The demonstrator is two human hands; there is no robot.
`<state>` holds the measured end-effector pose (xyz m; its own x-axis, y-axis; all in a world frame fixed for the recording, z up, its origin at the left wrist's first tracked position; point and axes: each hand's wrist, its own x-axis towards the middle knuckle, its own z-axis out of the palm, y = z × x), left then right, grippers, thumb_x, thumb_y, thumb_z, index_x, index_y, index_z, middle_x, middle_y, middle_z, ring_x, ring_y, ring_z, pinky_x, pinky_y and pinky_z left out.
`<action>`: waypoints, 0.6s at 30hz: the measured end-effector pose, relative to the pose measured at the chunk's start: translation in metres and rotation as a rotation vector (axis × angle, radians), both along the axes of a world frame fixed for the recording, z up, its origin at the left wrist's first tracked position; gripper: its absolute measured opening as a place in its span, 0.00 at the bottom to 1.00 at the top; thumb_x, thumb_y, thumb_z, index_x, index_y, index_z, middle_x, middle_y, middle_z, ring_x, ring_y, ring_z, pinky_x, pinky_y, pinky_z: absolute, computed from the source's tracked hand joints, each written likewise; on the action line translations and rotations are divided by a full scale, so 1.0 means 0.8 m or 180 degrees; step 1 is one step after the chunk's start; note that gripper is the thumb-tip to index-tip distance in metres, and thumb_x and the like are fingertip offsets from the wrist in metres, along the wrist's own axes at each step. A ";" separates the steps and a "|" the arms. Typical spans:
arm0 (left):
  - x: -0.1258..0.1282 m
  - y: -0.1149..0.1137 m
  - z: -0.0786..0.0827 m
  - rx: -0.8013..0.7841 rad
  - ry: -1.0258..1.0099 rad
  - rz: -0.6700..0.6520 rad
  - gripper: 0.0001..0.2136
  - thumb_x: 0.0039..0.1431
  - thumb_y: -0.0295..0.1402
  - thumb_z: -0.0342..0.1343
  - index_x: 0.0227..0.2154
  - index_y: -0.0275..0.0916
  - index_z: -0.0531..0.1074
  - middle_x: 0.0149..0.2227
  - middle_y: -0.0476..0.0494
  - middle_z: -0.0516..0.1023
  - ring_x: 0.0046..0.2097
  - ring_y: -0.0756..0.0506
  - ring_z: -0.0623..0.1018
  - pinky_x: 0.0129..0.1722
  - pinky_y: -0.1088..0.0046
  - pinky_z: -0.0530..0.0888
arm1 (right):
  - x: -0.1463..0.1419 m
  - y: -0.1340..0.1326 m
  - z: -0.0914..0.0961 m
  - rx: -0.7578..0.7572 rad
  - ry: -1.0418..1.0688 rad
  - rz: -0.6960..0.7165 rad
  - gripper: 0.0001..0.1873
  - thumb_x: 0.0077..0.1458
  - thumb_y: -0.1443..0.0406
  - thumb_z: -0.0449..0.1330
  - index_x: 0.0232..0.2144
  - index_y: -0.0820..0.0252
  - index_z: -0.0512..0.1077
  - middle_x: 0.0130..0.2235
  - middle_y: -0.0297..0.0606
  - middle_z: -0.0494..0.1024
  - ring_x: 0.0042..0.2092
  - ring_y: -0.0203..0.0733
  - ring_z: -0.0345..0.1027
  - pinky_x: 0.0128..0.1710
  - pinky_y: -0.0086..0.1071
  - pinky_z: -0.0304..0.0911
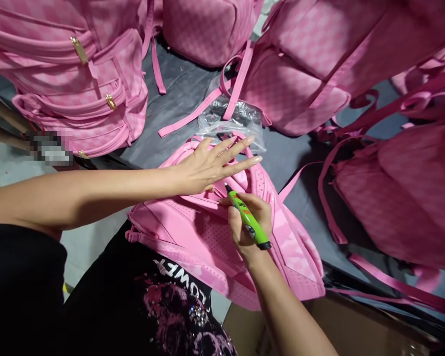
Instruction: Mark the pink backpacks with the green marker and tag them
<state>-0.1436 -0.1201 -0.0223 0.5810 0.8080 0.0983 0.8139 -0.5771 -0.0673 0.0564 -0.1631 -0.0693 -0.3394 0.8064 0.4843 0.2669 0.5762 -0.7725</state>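
Note:
A pink backpack [207, 237] lies in front of me at the table's near edge, its dotted mesh back and straps facing up. Spread flat across its top end is my left hand [211, 165], fingers stretched out and holding nothing. My right hand [254, 217] grips a bright green marker pen [248, 217], whose dark tip points up and left at the backpack, just below my left palm. Whether the tip touches the fabric I cannot tell. A clear plastic bag [233, 118] lies just beyond the backpack's top.
Pink checkered backpacks stand stacked at the left [85, 74] and more backpacks [296, 64] stand at the back and right. Loose pink straps [200, 111] trail over the grey table cover [170, 69]. Below the table's edge is a brown cardboard box [244, 329]. Part of another person's leg [5, 118] shows at the far left.

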 end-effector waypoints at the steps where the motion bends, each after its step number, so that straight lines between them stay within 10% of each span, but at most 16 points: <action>1: 0.000 0.001 -0.001 -0.0017 -0.0034 -0.0004 0.43 0.60 0.33 0.55 0.70 0.41 0.32 0.72 0.26 0.32 0.72 0.30 0.46 0.59 0.46 0.57 | 0.003 0.003 0.005 0.0105 -0.0235 -0.0044 0.17 0.62 0.63 0.58 0.53 0.53 0.65 0.41 0.40 0.81 0.39 0.45 0.79 0.41 0.41 0.74; 7: 0.000 0.007 -0.010 -0.0037 -0.0212 0.0213 0.45 0.58 0.35 0.58 0.71 0.43 0.34 0.73 0.27 0.32 0.70 0.29 0.50 0.60 0.48 0.55 | 0.017 0.032 0.058 0.0190 -0.1629 0.0702 0.14 0.64 0.59 0.56 0.48 0.56 0.72 0.43 0.40 0.82 0.43 0.47 0.76 0.50 0.47 0.65; 18: 0.009 0.022 -0.016 -0.0402 -0.0447 0.0469 0.46 0.56 0.38 0.58 0.71 0.43 0.36 0.73 0.33 0.30 0.69 0.27 0.50 0.62 0.47 0.52 | 0.000 0.088 0.095 -0.0478 -0.2626 0.1543 0.08 0.60 0.65 0.59 0.40 0.57 0.77 0.35 0.37 0.82 0.34 0.40 0.74 0.35 0.34 0.66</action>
<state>-0.1366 -0.1028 -0.0350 0.4436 0.8941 0.0626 0.8863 -0.4479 0.1178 0.0563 -0.0927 0.0067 -0.8384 0.5235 -0.1521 0.5176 0.6770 -0.5232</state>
